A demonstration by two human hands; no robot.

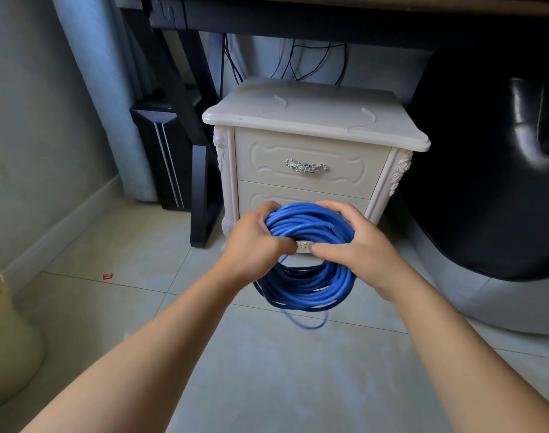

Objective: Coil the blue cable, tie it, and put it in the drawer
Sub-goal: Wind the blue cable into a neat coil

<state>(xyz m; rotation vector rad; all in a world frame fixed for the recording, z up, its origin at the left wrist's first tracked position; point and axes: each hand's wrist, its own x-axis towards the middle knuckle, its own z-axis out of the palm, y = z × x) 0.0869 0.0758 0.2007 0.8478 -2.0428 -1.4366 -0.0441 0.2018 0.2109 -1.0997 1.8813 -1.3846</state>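
A cream bedside cabinet (314, 120) stands on the tiled floor (267, 370) under a dark desk, with both its drawers shut: the upper drawer (310, 157) shows its ornate metal handle (306, 166), and the lower drawer (298, 195) is mostly hidden behind the hands. In front of it, held in the air, is the blue cable (307, 276), already wound into a thick coil of many turns. The left hand (251, 245) has its grip closed around the coil's upper left side, and the right hand (357, 245) has its grip closed around the upper right, thumbs nearly meeting across the top. A thin loose loop (307, 323) droops below the bundle, blurred.

No tie can be seen on the coil, so the likely risk is that the turns spring apart if either hand lets go to fasten it or to pull a drawer open. The dangling loop could also drag more turns out or catch on the drawer front.
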